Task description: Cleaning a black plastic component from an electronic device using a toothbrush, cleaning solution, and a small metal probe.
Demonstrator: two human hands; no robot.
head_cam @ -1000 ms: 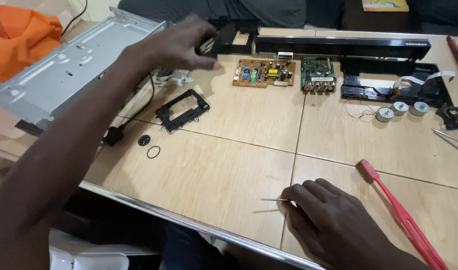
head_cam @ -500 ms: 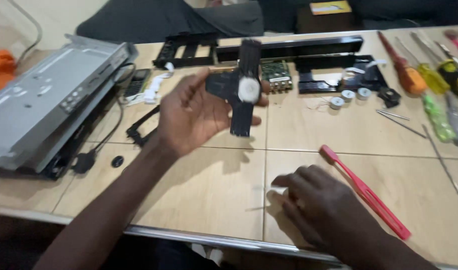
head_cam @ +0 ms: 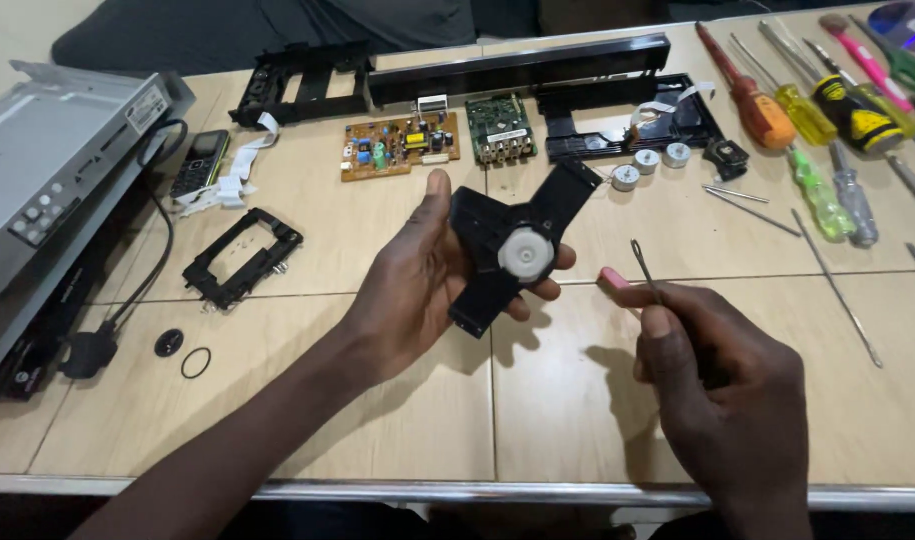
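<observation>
My left hand (head_cam: 423, 285) holds a black three-armed plastic bracket (head_cam: 508, 240) with a white round hub at its middle, lifted above the table. Just to its right, my right hand (head_cam: 723, 380) pinches a thin metal pin (head_cam: 645, 265) whose looped tip points up toward the bracket. The pink handle end of a tool (head_cam: 613, 279) pokes out behind my right fingers.
On the tan table (head_cam: 378, 420) lie a grey metal case (head_cam: 48, 170), a phone (head_cam: 200, 163), a black frame (head_cam: 243, 257), a rubber ring (head_cam: 196, 362), an orange circuit board (head_cam: 400, 145), a green board (head_cam: 500, 128), small motors (head_cam: 650, 163) and several screwdrivers (head_cam: 808, 120).
My left hand fetched the black bracket from the far side and brought it close over the table. My right hand lifted off the table with the thin pin.
</observation>
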